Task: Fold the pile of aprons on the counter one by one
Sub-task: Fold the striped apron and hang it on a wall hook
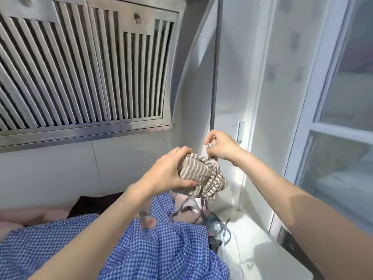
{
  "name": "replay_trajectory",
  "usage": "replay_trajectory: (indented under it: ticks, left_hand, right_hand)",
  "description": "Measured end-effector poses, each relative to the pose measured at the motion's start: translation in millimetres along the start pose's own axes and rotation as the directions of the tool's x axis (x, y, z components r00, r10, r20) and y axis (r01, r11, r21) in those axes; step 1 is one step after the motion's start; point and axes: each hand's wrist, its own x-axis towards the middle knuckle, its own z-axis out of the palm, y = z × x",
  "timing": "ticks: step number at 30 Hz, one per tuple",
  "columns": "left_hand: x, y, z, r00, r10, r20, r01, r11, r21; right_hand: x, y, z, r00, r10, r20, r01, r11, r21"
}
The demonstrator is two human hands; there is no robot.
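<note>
A brown-and-white striped apron [198, 174], folded into a small tight bundle, is held up in the air above the counter. My left hand [171, 170] grips the bundle from the left side. My right hand [221, 147] pinches the apron's striped strap just above the bundle; more strap is wound around the bundle's right end. Below, a blue-and-white checked apron [153, 245] lies spread and rumpled on the counter. Pink cloth with grey straps [191, 209] lies behind it, and more pink fabric [32, 217] and a dark cloth [90, 205] sit to the left.
A steel range hood [80, 67] with slatted filters hangs overhead at the left. A white wall corner with a socket [240, 130] stands right behind my hands. The white counter [258, 245] runs to the right, beside a glass-paned door [343, 118].
</note>
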Motion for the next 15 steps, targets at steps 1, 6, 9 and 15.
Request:
replay_trajectory:
  ticks: [1,6,9,15]
  left_hand:
    - [13.8,7.6,6.5,1.000,0.029,-0.009,-0.028,1.000,0.011]
    - [84.7,40.8,44.5,0.995,0.094,-0.033,-0.094,0.995,-0.021]
    - [133.0,61.7,67.2,0.996,0.056,-0.066,-0.064,0.989,-0.130]
    - [213.3,101.3,102.9,0.996,0.048,-0.075,-0.060,0.983,-0.171]
  right_hand:
    - [3.1,5.9,-8.5,0.999,-0.029,-0.030,0.027,0.997,-0.071]
    - [27.3,48.9,-71.2,0.984,-0.172,0.051,0.180,0.941,-0.286]
    - [45.4,85.4,-120.1,0.958,-0.286,-0.002,0.261,0.879,-0.399]
    - [74.3,130.8,-193.4,0.924,-0.347,-0.163,0.165,0.744,-0.647]
